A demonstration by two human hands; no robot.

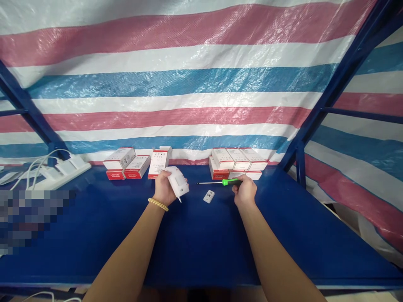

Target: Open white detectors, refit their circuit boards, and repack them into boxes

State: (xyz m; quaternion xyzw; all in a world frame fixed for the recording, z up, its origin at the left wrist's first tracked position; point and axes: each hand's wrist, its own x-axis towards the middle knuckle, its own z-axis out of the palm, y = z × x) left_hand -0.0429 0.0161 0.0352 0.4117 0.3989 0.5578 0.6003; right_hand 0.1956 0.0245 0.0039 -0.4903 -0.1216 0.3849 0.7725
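Observation:
A white motion sensor [178, 181] with a short thin rod at its lower end is held tilted in my left hand [164, 188], whose fingers wrap round its side and back. My right hand [246, 191] is closed on the handle of a green and black screwdriver [227, 182]. Its metal shaft points left, towards the sensor, with a gap between tip and sensor. On the blue table between my hands lies a small white plastic bracket [208, 196] with openings in it, touched by neither hand.
Red and white boxes stand along the back: a group [127, 162] at left, an open-topped box [159, 162] behind my left hand, and a stack [236, 161] at right. A white power strip [61, 173] with cables lies far left. Blue posts [317, 109] and striped sheeting [189, 79] enclose the table [201, 247].

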